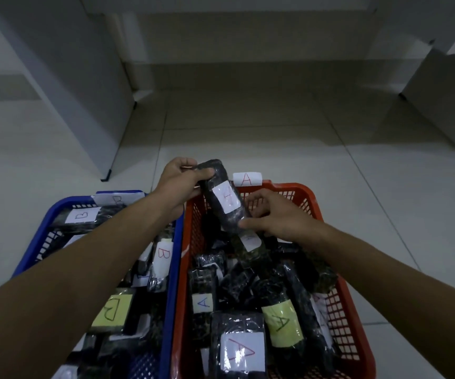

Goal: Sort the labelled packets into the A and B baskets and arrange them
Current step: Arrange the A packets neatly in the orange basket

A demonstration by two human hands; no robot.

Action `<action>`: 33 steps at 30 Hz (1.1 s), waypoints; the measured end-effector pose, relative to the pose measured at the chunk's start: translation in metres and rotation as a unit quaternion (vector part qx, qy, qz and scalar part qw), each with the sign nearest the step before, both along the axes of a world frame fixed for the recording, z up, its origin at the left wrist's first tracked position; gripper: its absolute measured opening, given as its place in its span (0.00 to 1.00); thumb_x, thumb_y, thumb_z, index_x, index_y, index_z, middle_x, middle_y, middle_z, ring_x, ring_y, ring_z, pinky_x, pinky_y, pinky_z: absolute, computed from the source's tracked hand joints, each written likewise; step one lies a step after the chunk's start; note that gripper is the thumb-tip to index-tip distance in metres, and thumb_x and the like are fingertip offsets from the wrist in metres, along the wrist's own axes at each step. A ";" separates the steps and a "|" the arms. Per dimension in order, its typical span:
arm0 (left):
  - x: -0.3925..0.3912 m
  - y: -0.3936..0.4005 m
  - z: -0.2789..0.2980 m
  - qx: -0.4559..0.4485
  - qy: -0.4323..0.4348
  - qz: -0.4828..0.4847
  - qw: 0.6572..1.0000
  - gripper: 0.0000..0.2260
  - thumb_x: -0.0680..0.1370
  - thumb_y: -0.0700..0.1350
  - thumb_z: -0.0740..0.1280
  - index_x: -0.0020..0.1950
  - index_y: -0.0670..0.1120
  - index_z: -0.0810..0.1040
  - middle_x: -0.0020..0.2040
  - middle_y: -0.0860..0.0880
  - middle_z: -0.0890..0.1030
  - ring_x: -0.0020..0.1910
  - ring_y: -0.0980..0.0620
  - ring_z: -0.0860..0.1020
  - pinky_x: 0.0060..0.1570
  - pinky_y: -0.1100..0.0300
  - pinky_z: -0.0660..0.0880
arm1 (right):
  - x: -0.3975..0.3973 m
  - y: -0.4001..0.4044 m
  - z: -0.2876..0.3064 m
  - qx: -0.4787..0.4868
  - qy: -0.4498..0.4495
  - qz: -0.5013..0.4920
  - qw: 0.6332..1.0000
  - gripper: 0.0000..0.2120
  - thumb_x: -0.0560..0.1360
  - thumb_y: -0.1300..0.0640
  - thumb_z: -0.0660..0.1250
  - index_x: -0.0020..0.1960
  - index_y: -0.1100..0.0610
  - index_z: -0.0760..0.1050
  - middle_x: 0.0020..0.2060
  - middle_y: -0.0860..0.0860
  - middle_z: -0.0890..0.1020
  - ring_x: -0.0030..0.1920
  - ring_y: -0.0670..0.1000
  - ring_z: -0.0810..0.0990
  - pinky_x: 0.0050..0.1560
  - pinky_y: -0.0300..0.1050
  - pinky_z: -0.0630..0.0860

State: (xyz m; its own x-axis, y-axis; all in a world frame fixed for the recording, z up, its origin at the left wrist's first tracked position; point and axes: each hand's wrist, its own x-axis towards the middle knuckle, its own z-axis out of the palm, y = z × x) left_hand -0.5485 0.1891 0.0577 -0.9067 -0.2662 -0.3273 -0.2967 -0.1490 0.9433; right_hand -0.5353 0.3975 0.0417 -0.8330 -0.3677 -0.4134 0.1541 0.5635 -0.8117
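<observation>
Beyond both hands: open tiled floor (pixel 248 138), free to pass. Below right hand (pixel 278 217): red basket (pixel 338 294) packed with packets, only a small bare pocket at its far end under the held packet (pixel 223 198). Below left hand (pixel 182 181): blue basket (pixel 40 239), also full. Baskets' adjoining walls touch, no gap between. White cabinets (pixel 84 91) far left and right.

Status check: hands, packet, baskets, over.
Left hand grips top of A-labelled packet, right hand grips its lower end. Packet held over red A basket. Blue B basket alongside, both loaded. Nothing blocking.
</observation>
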 end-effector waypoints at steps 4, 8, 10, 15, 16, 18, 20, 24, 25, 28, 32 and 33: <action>0.008 0.000 -0.011 0.001 -0.014 -0.003 1.000 0.11 0.75 0.40 0.72 0.46 0.45 0.69 0.55 0.40 0.79 0.46 0.47 0.84 0.41 0.58 0.82 | -0.008 0.008 -0.002 -0.079 -0.031 -0.127 0.988 0.24 0.71 0.65 0.76 0.63 0.54 0.71 0.53 0.52 0.79 0.50 0.52 0.83 0.46 0.47 0.83; 0.016 -0.014 -0.022 -0.513 0.008 -0.160 0.844 0.12 0.75 0.54 0.71 0.41 0.48 0.74 0.44 0.50 0.79 0.46 0.52 0.78 0.45 0.58 0.75 | -0.015 0.008 -0.016 -0.086 0.052 -0.240 0.966 0.19 0.69 0.71 0.75 0.56 0.58 0.75 0.50 0.51 0.78 0.47 0.49 0.80 0.34 0.31 0.78; 0.021 -0.016 -0.024 -0.612 0.023 -0.208 0.763 0.13 0.73 0.57 0.72 0.42 0.50 0.75 0.47 0.51 0.78 0.52 0.51 0.74 0.49 0.55 0.74 | -0.016 0.006 -0.025 -0.020 0.084 -0.231 0.969 0.17 0.71 0.68 0.74 0.55 0.56 0.75 0.50 0.49 0.79 0.48 0.48 0.79 0.31 0.28 0.72; 0.021 -0.011 -0.034 -0.677 0.053 -0.275 0.680 0.16 0.73 0.60 0.70 0.54 0.54 0.72 0.58 0.52 0.76 0.60 0.50 0.68 0.56 0.52 0.68 | -0.022 -0.001 -0.046 0.009 0.041 -0.209 0.977 0.15 0.73 0.58 0.75 0.55 0.53 0.72 0.52 0.52 0.82 0.49 0.51 0.82 0.48 0.44 0.81; 0.019 -0.011 -0.035 -0.677 0.058 -0.276 0.680 0.15 0.73 0.60 0.70 0.53 0.54 0.72 0.58 0.53 0.77 0.60 0.50 0.68 0.56 0.52 0.68 | -0.025 -0.002 -0.048 0.015 0.033 -0.210 0.977 0.15 0.74 0.56 0.75 0.55 0.52 0.72 0.52 0.52 0.82 0.50 0.52 0.83 0.51 0.48 0.81; 0.018 -0.012 -0.034 -0.674 0.071 -0.269 0.684 0.14 0.73 0.61 0.69 0.51 0.55 0.72 0.53 0.54 0.78 0.58 0.51 0.69 0.53 0.53 0.68 | -0.029 -0.001 -0.047 0.009 0.016 -0.211 0.977 0.12 0.75 0.54 0.74 0.54 0.53 0.73 0.51 0.53 0.82 0.50 0.52 0.83 0.50 0.48 0.81; 0.016 -0.014 -0.033 -0.659 0.085 -0.262 0.700 0.13 0.73 0.61 0.69 0.50 0.55 0.73 0.48 0.55 0.78 0.56 0.51 0.70 0.53 0.53 0.68 | -0.031 0.000 -0.044 -0.009 -0.005 -0.202 0.979 0.08 0.78 0.51 0.70 0.49 0.56 0.78 0.47 0.52 0.83 0.45 0.48 0.82 0.42 0.40 0.77; 0.013 -0.011 -0.034 -0.677 0.095 -0.325 0.654 0.22 0.72 0.63 0.69 0.62 0.56 0.71 0.63 0.53 0.75 0.63 0.50 0.67 0.62 0.50 0.65 | -0.032 0.006 -0.046 0.052 0.037 -0.179 0.982 0.09 0.76 0.51 0.71 0.51 0.55 0.78 0.51 0.50 0.84 0.48 0.47 0.82 0.47 0.40 0.76; 0.013 -0.009 -0.036 -0.683 0.094 -0.348 0.635 0.25 0.72 0.63 0.69 0.65 0.57 0.69 0.66 0.53 0.73 0.66 0.50 0.65 0.64 0.49 0.63 | -0.031 0.008 -0.044 0.070 0.040 -0.152 0.985 0.12 0.75 0.51 0.73 0.55 0.54 0.76 0.54 0.50 0.83 0.52 0.49 0.81 0.50 0.42 0.76; 0.012 -0.004 -0.043 -0.699 0.092 -0.400 0.586 0.33 0.72 0.65 0.68 0.73 0.58 0.62 0.71 0.52 0.66 0.70 0.50 0.60 0.67 0.49 0.58 | -0.029 0.022 -0.036 0.215 0.098 -0.002 0.972 0.29 0.69 0.49 0.78 0.66 0.50 0.72 0.65 0.50 0.76 0.64 0.53 0.74 0.62 0.47 0.72; 0.006 0.003 -0.046 -0.710 0.095 -0.414 0.562 0.34 0.72 0.63 0.69 0.74 0.57 0.60 0.72 0.52 0.66 0.71 0.50 0.61 0.68 0.49 0.57 | -0.023 0.026 -0.032 0.387 0.137 0.155 0.899 0.46 0.65 0.44 0.79 0.76 0.48 0.61 0.71 0.52 0.67 0.71 0.56 0.66 0.70 0.55 0.67; 0.005 0.004 -0.046 -0.715 0.096 -0.411 0.557 0.33 0.72 0.63 0.69 0.73 0.56 0.60 0.72 0.52 0.67 0.71 0.50 0.62 0.68 0.49 0.57 | -0.024 0.024 -0.034 0.394 0.132 0.162 0.895 0.47 0.65 0.44 0.79 0.77 0.47 0.59 0.72 0.52 0.66 0.72 0.57 0.65 0.70 0.56 0.67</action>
State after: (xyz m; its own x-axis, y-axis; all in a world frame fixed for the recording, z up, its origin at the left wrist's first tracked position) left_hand -0.5439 0.1934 0.0116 -0.8961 0.4014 -0.1894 0.4174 0.9072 -0.0522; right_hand -0.5588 0.4215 0.0079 -0.8430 -0.2878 -0.4545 -0.2593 0.9576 -0.1255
